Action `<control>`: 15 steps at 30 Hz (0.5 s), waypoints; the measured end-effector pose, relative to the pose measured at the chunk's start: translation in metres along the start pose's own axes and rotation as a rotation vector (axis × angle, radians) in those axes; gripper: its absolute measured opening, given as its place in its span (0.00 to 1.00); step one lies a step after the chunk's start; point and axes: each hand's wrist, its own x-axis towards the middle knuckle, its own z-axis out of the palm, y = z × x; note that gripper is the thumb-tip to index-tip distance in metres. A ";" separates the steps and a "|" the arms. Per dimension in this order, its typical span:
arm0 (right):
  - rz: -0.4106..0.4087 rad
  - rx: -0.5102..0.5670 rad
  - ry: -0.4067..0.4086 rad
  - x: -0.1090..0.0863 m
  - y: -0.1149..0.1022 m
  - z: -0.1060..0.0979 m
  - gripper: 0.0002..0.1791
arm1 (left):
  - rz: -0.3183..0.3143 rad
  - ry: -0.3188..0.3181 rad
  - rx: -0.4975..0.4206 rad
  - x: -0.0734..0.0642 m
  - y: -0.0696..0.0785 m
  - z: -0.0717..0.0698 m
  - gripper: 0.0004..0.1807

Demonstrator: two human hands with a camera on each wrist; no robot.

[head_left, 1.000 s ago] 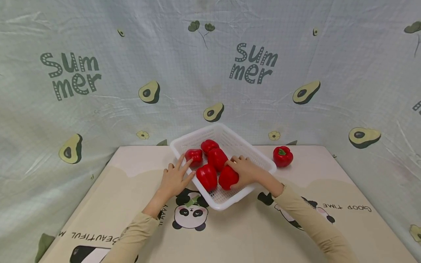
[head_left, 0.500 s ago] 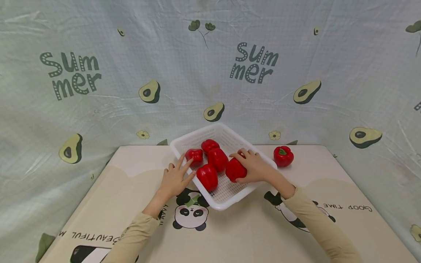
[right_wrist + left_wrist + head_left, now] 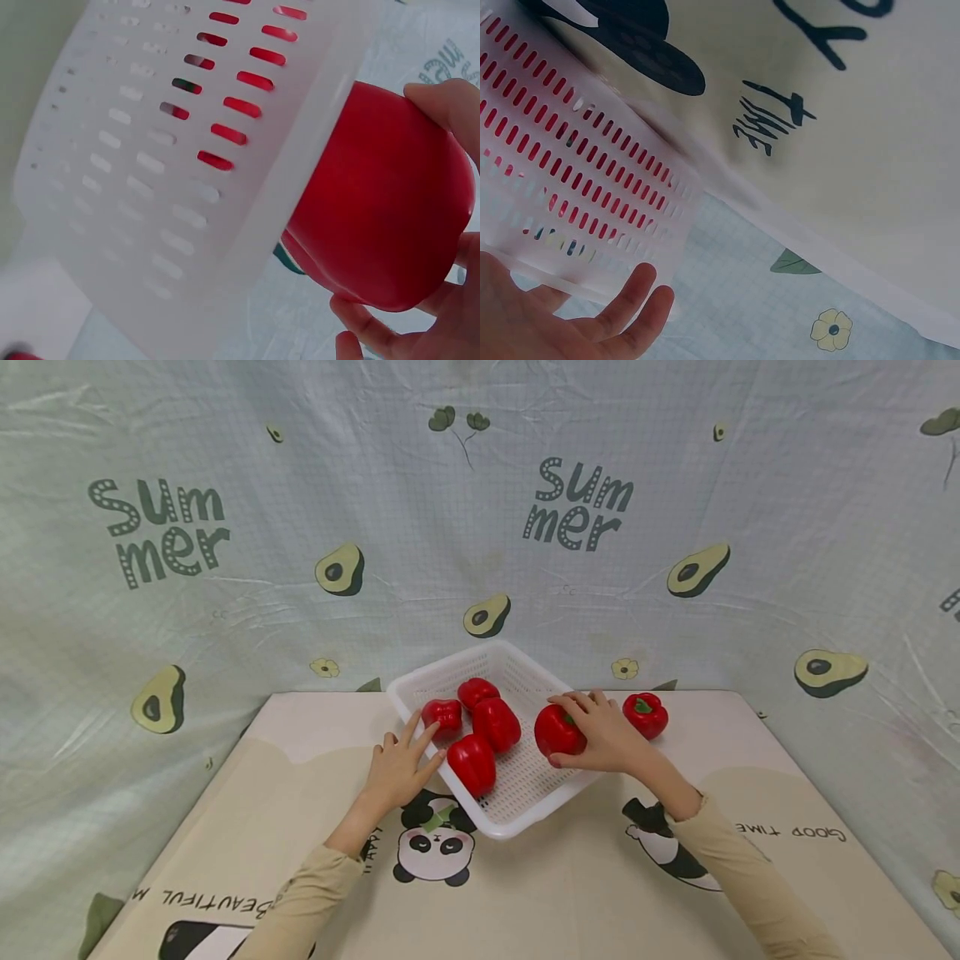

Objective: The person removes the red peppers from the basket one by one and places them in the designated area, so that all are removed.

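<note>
In the head view my right hand (image 3: 606, 735) grips a red bell pepper (image 3: 557, 732) with its green stem end toward the palm. The right wrist view shows this bell pepper (image 3: 386, 199) just above the rim of the white plastic basket (image 3: 259, 217), thumb and fingers spread around it. My left hand (image 3: 397, 768) rests on the left rim of the basket (image 3: 517, 828), fingers extended. Through the slotted basket wall (image 3: 570, 165) in the left wrist view, red shows inside. Several more red bell peppers, one of them near the front (image 3: 472, 766), lie in the basket's left half.
Another red bell pepper (image 3: 645, 716) stands on the table to the right of the basket, stem up. A cream cloth with panda prints (image 3: 435, 852) covers the table (image 3: 540, 902). Behind it hangs a curtain (image 3: 420, 527) with avocado prints.
My right hand has lifted the bell pepper from among the others and carried it right and slightly upward, toward the basket's right rim. The left hand and the basket have stayed put.
</note>
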 end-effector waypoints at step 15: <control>0.024 -0.002 0.225 -0.026 0.020 -0.018 0.42 | -0.005 -0.003 -0.004 -0.001 0.000 0.000 0.31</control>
